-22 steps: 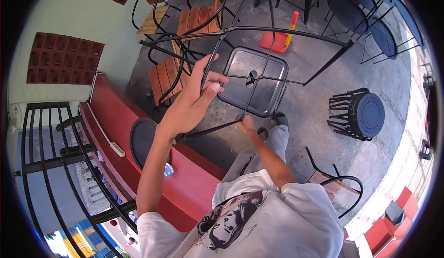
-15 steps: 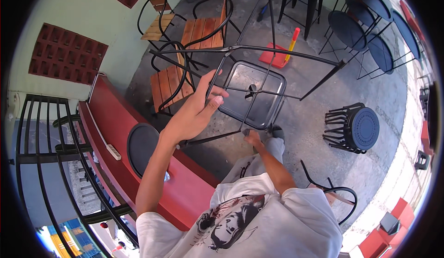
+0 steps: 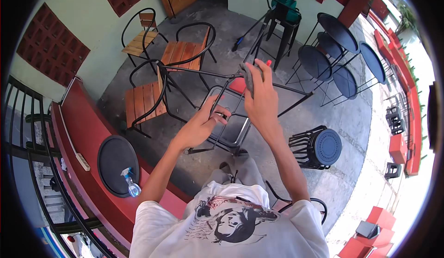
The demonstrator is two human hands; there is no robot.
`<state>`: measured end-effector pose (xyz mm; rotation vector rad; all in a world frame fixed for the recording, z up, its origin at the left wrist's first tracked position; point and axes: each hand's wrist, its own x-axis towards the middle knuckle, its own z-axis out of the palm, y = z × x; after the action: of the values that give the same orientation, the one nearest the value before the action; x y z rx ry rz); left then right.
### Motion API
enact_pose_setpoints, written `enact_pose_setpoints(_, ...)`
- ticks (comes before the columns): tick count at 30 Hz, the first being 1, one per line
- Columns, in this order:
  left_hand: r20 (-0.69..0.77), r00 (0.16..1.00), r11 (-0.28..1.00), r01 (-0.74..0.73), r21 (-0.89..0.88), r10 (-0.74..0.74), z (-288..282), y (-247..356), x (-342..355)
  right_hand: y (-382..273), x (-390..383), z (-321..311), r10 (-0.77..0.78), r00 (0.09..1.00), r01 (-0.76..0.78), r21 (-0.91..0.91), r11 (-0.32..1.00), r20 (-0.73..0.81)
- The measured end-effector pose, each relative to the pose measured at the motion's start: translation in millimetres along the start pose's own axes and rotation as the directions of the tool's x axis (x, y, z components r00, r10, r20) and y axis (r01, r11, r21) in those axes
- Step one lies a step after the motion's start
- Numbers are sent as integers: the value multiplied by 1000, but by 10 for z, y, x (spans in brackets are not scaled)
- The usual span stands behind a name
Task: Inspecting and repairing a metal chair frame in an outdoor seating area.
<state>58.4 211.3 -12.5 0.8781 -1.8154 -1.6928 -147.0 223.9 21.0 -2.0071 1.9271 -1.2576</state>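
A black metal frame [image 3: 194, 69] of thin legs and crossed bars stands in front of me. Below its bars lies a dark rectangular panel [image 3: 239, 135] with rounded corners, partly hidden by my arms. My left hand [image 3: 199, 127] is closed around one slanting bar, thumb and fingers curled over it. In my right hand [image 3: 262, 98] is a dark grey cloth [image 3: 248, 80], pressed between the fingers at another bar near the frame's far side. A red dustpan [image 3: 237, 85] shows behind the bars.
On the red ledge [image 3: 85, 124] at left are a round black tray [image 3: 113, 151] and a clear spray bottle [image 3: 133, 188]. Wooden-slat chairs [image 3: 143, 105] stand beyond. Stacked black stools [image 3: 327, 147] and round black tables [image 3: 314, 62] are at right.
My right hand has come up from beside my legs to the frame with the cloth. The left hand still holds a bar. My view has shifted, revealing the spray bottle.
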Motion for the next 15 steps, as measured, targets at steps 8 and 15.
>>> enact_pose_setpoints(8,-145,985,976,56,-212,-88,95,51,10,94,14,362,55,985,32,-482,875,165)
enact_pose_setpoints(15,-141,989,947,-1,-321,-47,197,30,43,198,384,22,214,906,-34,-441,897,365)
